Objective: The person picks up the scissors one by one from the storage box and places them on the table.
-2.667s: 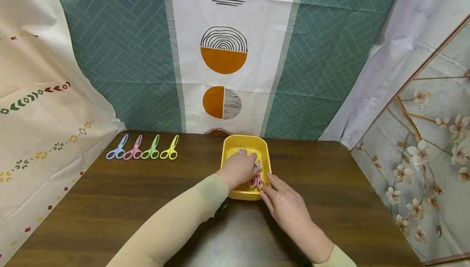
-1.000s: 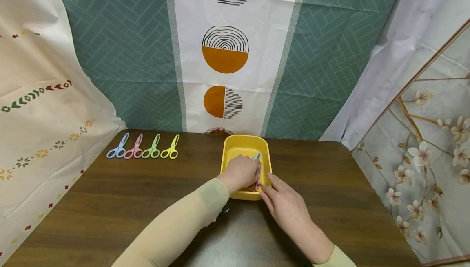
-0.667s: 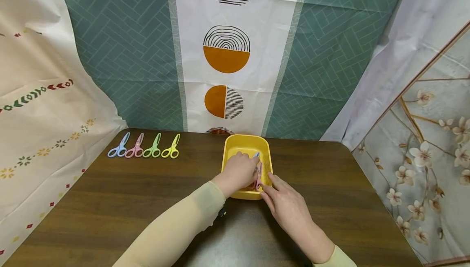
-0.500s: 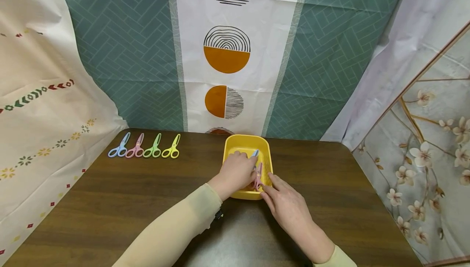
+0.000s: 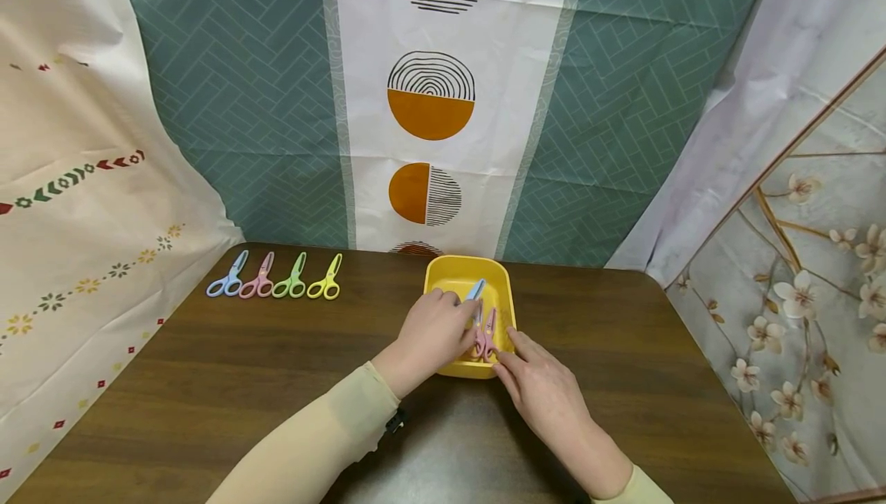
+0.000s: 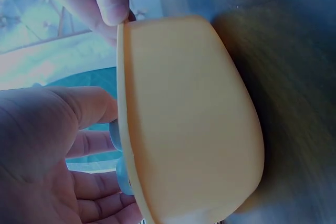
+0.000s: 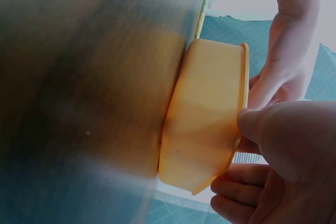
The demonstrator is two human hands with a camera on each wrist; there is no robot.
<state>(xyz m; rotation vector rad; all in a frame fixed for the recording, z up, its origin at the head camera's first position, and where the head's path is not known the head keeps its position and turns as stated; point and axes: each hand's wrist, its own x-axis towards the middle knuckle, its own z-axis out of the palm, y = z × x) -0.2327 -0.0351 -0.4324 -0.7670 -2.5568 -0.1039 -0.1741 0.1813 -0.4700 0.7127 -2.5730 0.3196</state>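
In the head view, a yellow tray [image 5: 511,288] stands at the back middle of the table. My left hand [image 5: 434,327] reaches over its left side and pinches blue scissors [image 5: 475,289], blades pointing away. Their blue handle loops [image 6: 123,176] show past the tray rim in the left wrist view. Pink scissors [image 5: 489,332] lie in the tray to the right of that hand, with another pinkish blade beside them; I cannot tell whether it is a second pair. My right hand [image 5: 547,388] grips the tray's near right corner, thumb on the rim and fingers along the side.
At the back left lie blue scissors [image 5: 228,277], pink scissors [image 5: 258,279], green scissors [image 5: 291,278] and yellow scissors [image 5: 325,281], side by side. A patterned curtain [image 5: 436,204] hangs behind the table's far edge.
My left hand has drawn back to the left with the blue scissors, uncovering more of the pink scissors. The right hand has stayed on the tray corner.
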